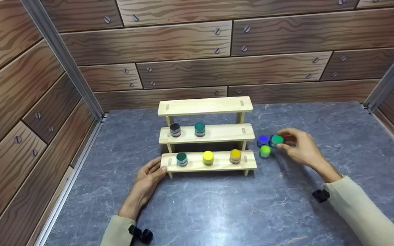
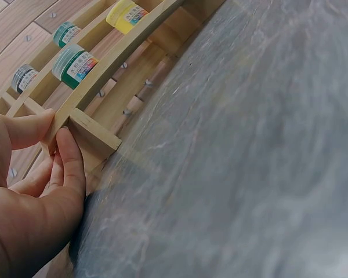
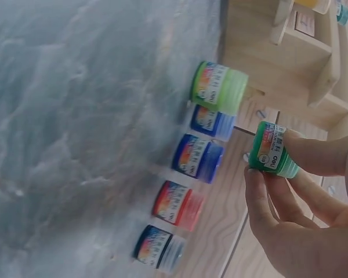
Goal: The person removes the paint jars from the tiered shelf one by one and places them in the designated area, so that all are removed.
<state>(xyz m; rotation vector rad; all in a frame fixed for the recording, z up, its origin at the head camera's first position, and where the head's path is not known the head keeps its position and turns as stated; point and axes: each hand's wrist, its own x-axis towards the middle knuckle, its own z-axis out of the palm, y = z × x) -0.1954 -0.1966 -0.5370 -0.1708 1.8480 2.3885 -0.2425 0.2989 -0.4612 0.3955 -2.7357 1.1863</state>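
My left hand pinches the left end of the bottom step of a three-tier wooden rack, thumb on top and fingers below, as the left wrist view shows. Between the thumb and fingers of my right hand is a green paint jar, held above the table right of the rack. In the right wrist view that green jar is clear of the other jars. Beneath and beside it stand a light green jar and a blue jar.
On the bottom step are a dark green jar, a yellow jar and an orange-yellow jar. The middle step bears a black jar and a teal jar. A red jar and a dark-blue one stand on the table.
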